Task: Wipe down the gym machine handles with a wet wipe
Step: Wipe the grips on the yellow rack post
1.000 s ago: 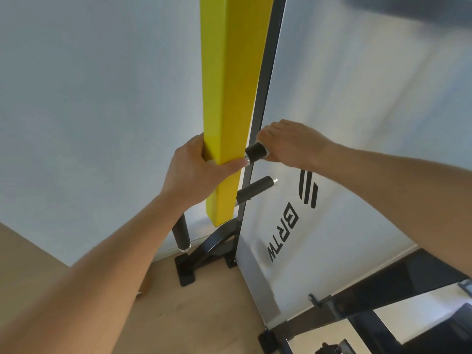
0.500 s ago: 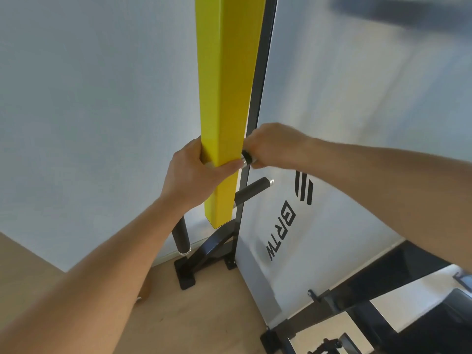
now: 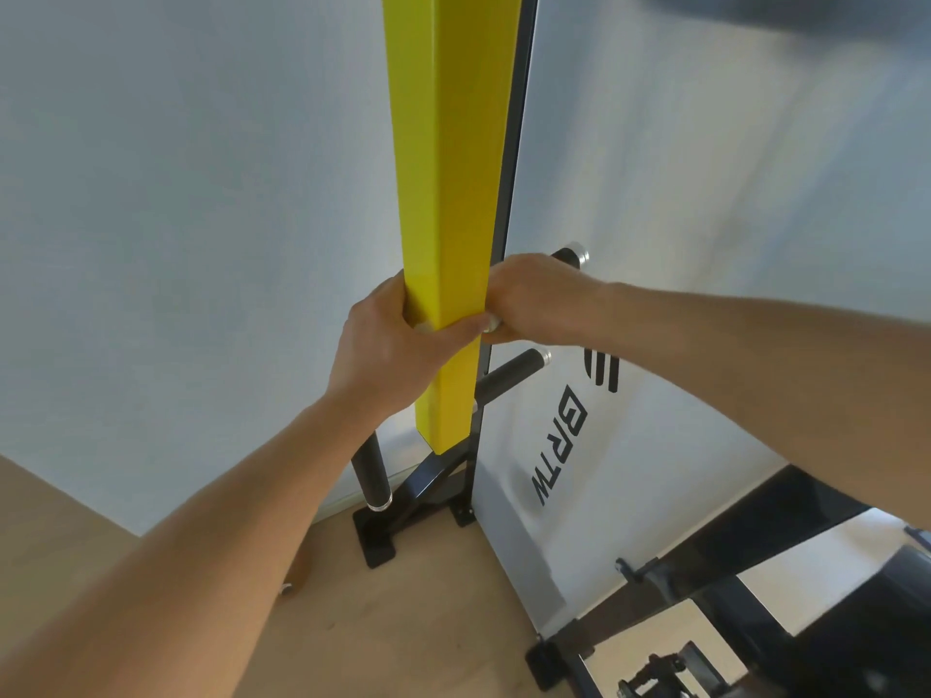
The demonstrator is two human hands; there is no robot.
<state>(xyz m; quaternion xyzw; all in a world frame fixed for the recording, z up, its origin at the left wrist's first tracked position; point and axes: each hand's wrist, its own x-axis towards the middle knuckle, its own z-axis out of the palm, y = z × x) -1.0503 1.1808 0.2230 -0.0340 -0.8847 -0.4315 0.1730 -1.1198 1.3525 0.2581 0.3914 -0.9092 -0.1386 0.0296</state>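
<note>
The left hand [image 3: 393, 355] was wrapped around the yellow square post [image 3: 448, 193], thumb across the near face and fingers curled behind it, a firm closed grip low on the post, above its cut-off bottom end. The right hand [image 3: 534, 304] sat just to the right, knuckles touching the post's edge, fingers curled shut around a black peg handle whose body was almost wholly hidden inside the fist. A pale, rounded bit [image 3: 491, 324] showed at the bottom of that fist, right beside the left thumb tip; whether it was the wet wipe or the peg's metal cap could not be told. No wipe could be made out for certain anywhere.

Three other black peg handles were visible, each with a silver end cap: one [image 3: 569, 256] poking up past the right wrist, one [image 3: 514, 372] below the right hand and pointing right, and one [image 3: 370, 476] hanging down to the left of the post, near the floor. All came off the thin black upright [image 3: 509, 168] behind the yellow post, which stood on a black bolted foot [image 3: 375, 541] on the wooden floor [image 3: 428, 622]. To the right hung a white panel [image 3: 680, 244] bearing one logo mark above black lettering [image 3: 559, 445], seen sideways, reading BRTW.
</note>
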